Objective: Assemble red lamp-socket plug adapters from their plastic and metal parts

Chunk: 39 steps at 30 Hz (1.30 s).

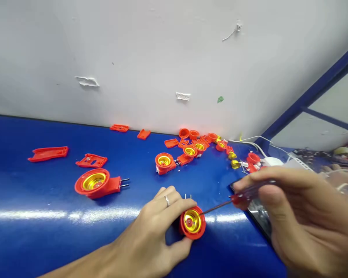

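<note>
My left hand (159,227), with a ring on one finger, grips a red plug-in lamp socket (202,227) by its side on the blue table. The socket's gold threaded opening faces up and its two pins point away from me. In my right hand (295,216) is a screwdriver (240,198) with a clear and red handle. Its shaft slants left and down, and the tip is at the inner rim of the socket. Left of my hands lies another red lamp socket (104,185) with its pins pointing right.
Red plastic covers (49,153) lie at the left and along the wall (150,50). Several sockets (164,162), red rings and gold threaded sleeves (235,164) are spread at the back right. A dark flat device (261,220) lies partly under my right hand. White cables (258,146) run beyond.
</note>
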Each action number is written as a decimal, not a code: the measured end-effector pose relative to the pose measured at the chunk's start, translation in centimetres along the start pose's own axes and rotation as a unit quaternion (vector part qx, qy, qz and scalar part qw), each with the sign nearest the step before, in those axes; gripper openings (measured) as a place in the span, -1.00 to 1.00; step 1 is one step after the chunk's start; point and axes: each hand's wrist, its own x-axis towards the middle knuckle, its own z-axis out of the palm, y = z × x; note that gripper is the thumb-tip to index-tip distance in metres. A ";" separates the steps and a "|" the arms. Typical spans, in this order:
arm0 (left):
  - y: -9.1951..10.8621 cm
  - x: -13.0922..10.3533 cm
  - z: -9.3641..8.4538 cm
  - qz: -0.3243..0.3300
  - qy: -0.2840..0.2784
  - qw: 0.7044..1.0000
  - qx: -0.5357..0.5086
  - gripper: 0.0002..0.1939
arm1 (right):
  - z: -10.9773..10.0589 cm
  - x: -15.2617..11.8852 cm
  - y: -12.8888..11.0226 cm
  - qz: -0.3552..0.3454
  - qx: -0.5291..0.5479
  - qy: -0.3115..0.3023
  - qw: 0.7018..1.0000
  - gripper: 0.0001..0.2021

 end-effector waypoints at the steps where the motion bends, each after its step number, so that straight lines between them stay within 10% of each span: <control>1: -0.1 0.0 0.0 0.007 0.003 1.000 0.011 -0.51 | -0.7 0.2 0.3 0.015 -0.013 0.049 0.999 -0.85; 4: -0.5 -0.1 0.0 0.031 0.017 0.999 0.037 -0.53 | -2.8 0.2 2.0 0.015 -0.059 0.114 0.992 -0.84; 14: -1.6 -0.3 0.6 0.063 0.043 0.992 0.103 -0.52 | -5.6 -3.8 8.1 0.065 -0.105 -0.030 0.992 -0.81; 39: -1.0 -0.2 0.2 0.038 0.023 0.996 0.080 -0.54 | -4.2 -4.1 7.7 0.092 -0.133 0.037 0.986 -0.85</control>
